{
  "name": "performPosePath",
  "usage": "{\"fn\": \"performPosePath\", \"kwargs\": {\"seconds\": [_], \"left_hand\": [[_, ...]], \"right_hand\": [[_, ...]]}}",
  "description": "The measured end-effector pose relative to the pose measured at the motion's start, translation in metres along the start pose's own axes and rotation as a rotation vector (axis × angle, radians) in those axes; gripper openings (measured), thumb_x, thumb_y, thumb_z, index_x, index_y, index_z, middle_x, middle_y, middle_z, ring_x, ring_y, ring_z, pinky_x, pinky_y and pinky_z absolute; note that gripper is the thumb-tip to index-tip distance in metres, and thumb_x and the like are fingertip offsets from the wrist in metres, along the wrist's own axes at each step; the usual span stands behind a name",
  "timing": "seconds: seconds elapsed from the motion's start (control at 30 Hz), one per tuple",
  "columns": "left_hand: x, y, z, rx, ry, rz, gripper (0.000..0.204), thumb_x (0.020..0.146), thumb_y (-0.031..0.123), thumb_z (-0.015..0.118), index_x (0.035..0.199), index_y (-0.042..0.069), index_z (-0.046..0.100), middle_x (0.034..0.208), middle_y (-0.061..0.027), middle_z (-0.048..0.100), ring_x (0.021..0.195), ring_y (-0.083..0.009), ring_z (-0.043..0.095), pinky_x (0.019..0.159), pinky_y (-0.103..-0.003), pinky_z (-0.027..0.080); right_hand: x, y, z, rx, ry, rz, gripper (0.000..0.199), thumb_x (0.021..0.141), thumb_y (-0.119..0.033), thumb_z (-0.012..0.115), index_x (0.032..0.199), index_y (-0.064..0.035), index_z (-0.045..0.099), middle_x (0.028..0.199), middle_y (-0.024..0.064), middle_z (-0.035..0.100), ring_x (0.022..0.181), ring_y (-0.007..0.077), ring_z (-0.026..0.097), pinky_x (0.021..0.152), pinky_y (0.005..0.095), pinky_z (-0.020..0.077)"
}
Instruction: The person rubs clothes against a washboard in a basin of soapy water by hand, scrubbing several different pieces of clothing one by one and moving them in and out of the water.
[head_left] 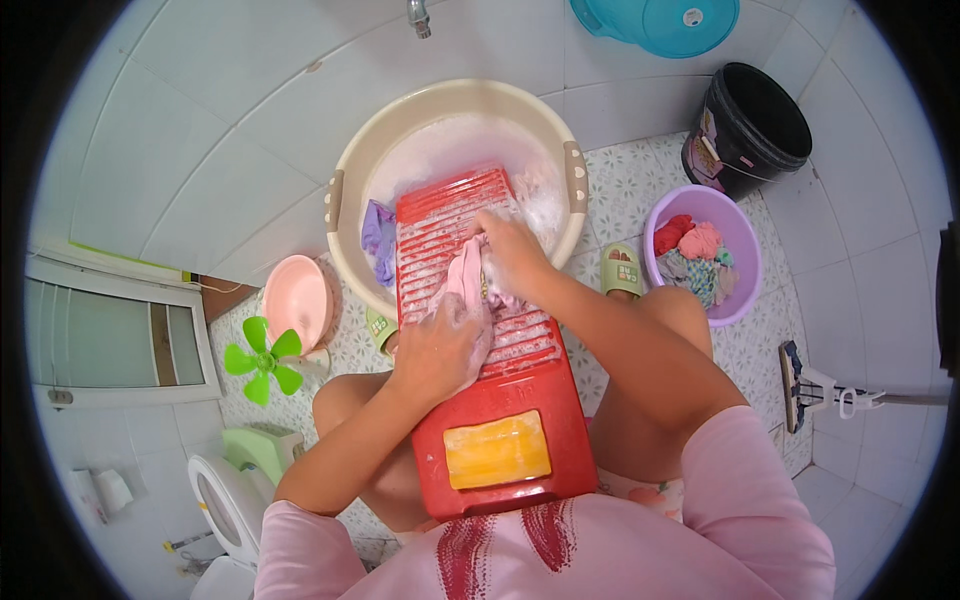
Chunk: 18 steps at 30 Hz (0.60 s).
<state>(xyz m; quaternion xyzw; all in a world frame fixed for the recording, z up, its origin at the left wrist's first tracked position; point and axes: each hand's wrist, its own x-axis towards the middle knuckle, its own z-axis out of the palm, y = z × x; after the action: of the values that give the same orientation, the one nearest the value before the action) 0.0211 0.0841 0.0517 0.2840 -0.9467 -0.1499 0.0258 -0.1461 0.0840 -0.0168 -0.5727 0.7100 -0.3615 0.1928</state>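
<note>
A red ridged washboard (455, 202) leans from my lap into a large cream basin (350, 200) of sudsy water. On its soapy ridges lies a wet pink garment (463, 277), bunched up and covered in foam. My left hand (440, 345) grips the garment's near end, with suds over the fingers. Farther up the board, my right hand (508, 255) has its fingers closed on the far end of the same cloth. A yellow soap bar (497, 450) rests in the recess at the board's near end. Purple cloth (379, 240) hangs at the basin's left inner side.
To the right stand a purple basin (745, 270) of clothes and a black bucket (765, 120). At left are a pink basin (298, 300), a green-bladed fan (263, 360) and a toilet (225, 500). A mop (800, 390) lies at far right; a tap (419, 20) is above the cream basin.
</note>
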Motion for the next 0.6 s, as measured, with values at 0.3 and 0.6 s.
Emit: {"fn": "performPosePath", "kwargs": {"seconds": [0.3, 0.6], "left_hand": [[0.094, -0.079, 0.025, 0.09, 0.279, -0.291, 0.022, 0.087, 0.018, 0.053, 0.106, 0.007, 0.053, 0.101, -0.0235, 0.053, 0.088, -0.0422, 0.059, 0.073, -0.051, 0.048], [0.007, -0.056, 0.003, -0.655, 0.237, -0.242, 0.016, 0.092, 0.018, 0.051, 0.098, 0.003, 0.05, 0.094, -0.0195, 0.057, 0.084, -0.0403, 0.057, 0.075, -0.042, 0.046]], "right_hand": [[0.014, -0.007, 0.007, 0.003, 0.003, 0.047, 0.026, 0.083, -0.011, 0.055, 0.108, -0.0032, 0.06, 0.099, 0.0241, 0.061, 0.095, 0.0415, 0.057, 0.085, 0.0484, 0.045], [0.029, -0.04, -0.016, 0.141, -0.192, 0.098, 0.036, 0.079, -0.037, 0.066, 0.087, -0.0024, 0.068, 0.087, 0.0207, 0.067, 0.087, 0.0373, 0.063, 0.083, 0.0455, 0.0475]]}}
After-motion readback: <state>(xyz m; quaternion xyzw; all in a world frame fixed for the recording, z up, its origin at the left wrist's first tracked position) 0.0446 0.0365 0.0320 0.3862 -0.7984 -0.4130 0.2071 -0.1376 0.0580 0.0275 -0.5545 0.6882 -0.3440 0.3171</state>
